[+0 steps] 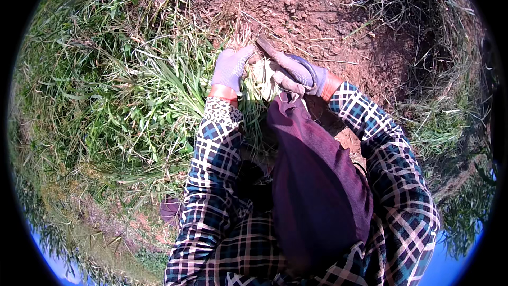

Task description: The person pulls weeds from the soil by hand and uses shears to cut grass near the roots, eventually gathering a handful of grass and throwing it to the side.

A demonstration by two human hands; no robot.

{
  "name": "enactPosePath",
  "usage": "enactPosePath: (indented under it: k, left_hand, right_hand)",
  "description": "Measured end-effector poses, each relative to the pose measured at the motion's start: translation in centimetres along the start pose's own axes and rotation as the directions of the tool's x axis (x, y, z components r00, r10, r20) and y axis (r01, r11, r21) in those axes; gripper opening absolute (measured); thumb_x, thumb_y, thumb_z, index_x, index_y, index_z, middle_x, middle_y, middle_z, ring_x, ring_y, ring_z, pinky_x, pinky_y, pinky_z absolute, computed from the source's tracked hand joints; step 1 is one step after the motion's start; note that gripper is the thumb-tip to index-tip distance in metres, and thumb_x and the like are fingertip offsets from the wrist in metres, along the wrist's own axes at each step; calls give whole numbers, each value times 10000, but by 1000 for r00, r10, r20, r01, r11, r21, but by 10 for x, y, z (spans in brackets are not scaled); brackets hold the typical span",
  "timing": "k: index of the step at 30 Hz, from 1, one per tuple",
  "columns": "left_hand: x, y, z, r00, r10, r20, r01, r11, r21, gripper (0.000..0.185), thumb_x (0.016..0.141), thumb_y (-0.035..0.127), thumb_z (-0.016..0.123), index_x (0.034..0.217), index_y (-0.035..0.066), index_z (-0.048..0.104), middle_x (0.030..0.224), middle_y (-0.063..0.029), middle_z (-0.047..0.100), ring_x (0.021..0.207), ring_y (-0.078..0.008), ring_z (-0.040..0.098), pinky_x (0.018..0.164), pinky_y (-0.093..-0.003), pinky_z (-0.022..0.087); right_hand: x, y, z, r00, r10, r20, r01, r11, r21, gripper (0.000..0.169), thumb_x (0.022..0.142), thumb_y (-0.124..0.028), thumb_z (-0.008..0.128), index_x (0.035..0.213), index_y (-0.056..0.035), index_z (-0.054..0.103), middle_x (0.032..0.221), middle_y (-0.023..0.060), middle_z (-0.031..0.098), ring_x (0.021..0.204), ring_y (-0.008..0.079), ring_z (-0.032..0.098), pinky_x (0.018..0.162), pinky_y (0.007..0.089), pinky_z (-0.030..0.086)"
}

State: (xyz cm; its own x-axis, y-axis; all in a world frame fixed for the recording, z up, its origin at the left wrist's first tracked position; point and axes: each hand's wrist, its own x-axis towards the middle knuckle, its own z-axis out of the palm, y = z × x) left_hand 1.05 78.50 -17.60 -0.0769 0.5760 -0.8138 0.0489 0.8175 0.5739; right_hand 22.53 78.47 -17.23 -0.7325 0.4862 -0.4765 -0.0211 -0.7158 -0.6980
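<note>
My left hand (231,67), in a pale purple knit glove with grip dots, is closed around a bunch of grass (190,87) whose green blades spread out to the left. Dry roots or stems (241,37) stick out above its fingers. Close beside it, my right hand (295,71) wears a matching glove and grips what looks like a sickle: a wooden handle (266,45) points up-left, and a dark curved part (304,63) arcs over the glove. Pale stems (262,77) lie between the hands. A dark purple cloth (317,167) hangs down from my body to the right fingers, touching them.
Bare reddish soil (301,12) with clods and loose straw lies ahead. Dense green grass and weeds (99,87) cover the left side. Dry grass (444,47) borders the soil at right. A small purple item (170,209) shows beside my left sleeve.
</note>
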Motion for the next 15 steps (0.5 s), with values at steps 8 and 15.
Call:
enactPosePath:
  k: [8, 15]
  left_hand:
    - [-56, 32, -15, 951, 119, -287, -213, 921, -326, 218, 818, 192, 697, 971, 45, 644, 725, 8, 601, 560, -65, 521, 463, -201, 401]
    - [-47, 46, -14, 556, 818, -146, -444, 441, 780, 197, 801, 154, 686, 967, 50, 668, 896, -83, 669, 781, -211, 631, 730, -304, 492]
  right_hand:
    - [-42, -16, 5, 990, 131, -57, -117, 972, 205, 530, 999, -484, 282, 770, -63, 509, 481, -53, 440, 348, 27, 377, 360, 176, 387]
    - [-46, -4, -3, 974, 133, -181, -82, 961, 263, 601, 968, -559, 285, 783, -50, 548, 455, -26, 451, 316, 44, 400, 328, 181, 340]
